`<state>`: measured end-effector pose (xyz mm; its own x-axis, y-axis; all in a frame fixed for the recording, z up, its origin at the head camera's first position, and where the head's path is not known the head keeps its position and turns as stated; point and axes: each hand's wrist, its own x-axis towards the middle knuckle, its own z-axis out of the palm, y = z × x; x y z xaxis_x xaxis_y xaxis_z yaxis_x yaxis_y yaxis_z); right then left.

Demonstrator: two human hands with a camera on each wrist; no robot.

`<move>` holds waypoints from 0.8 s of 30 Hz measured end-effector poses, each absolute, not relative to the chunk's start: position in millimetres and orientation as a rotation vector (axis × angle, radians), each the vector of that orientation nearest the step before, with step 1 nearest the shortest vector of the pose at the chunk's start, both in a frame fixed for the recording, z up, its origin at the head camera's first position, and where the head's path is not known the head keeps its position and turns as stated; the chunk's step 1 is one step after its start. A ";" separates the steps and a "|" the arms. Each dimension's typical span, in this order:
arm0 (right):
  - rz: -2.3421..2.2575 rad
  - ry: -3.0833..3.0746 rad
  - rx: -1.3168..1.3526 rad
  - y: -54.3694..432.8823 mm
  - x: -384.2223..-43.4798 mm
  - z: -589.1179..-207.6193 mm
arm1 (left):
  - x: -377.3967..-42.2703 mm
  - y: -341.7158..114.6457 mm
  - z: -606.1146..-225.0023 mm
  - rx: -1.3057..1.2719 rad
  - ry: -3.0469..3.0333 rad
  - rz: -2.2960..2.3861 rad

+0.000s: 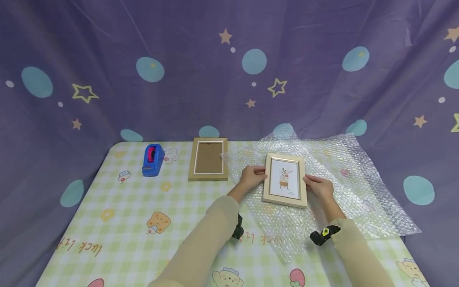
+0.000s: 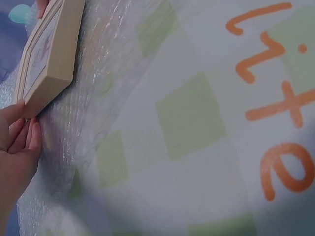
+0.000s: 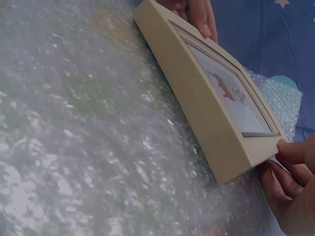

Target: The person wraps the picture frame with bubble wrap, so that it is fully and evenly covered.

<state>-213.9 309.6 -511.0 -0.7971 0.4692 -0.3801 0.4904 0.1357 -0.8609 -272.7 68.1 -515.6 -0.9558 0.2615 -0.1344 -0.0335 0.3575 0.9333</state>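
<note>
A pale wooden picture frame (image 1: 285,180) with a potted-plant print behind its glass is held face up over a sheet of bubble wrap (image 1: 344,187). My left hand (image 1: 253,176) pinches its left side, thumb on the front edge and fingers curled beneath, as the left wrist view shows. On the opposite side my right hand (image 1: 320,186) grips the edge the same way. In the right wrist view the frame's thick near side (image 3: 197,108) lies close over the bubble wrap (image 3: 88,123).
A second picture frame (image 1: 210,158) with a brown panel inside lies to the left of the wrap. Farther left stands a blue tape dispenser (image 1: 153,160) with a red core. The checked tablecloth (image 1: 129,247) reaches back to a purple patterned curtain (image 1: 201,79).
</note>
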 end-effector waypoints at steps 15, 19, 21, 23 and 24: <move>-1.826 2.292 1.005 308.0 -215.8 -517.6 | -271.1 68.9 -521.2 0.319 2.441 1.472; -1.849 2.297 0.986 308.1 -215.6 -517.1 | -268.9 68.7 -519.9 0.342 2.467 1.486; -1.866 2.293 0.987 308.5 -214.9 -516.1 | -267.9 68.8 -518.9 0.352 2.468 1.490; -1.887 2.290 0.978 309.3 -214.0 -514.8 | -267.1 69.2 -518.0 0.362 2.470 1.490; -1.900 2.286 0.971 309.6 -213.4 -513.9 | -266.8 69.5 -517.5 0.367 2.472 1.495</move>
<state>-213.4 309.6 -513.9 -0.8069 0.4453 -0.3880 0.4628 0.0685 -0.8838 -266.8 69.5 -517.5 -0.9424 0.3281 -0.0652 0.0946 0.4483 0.8888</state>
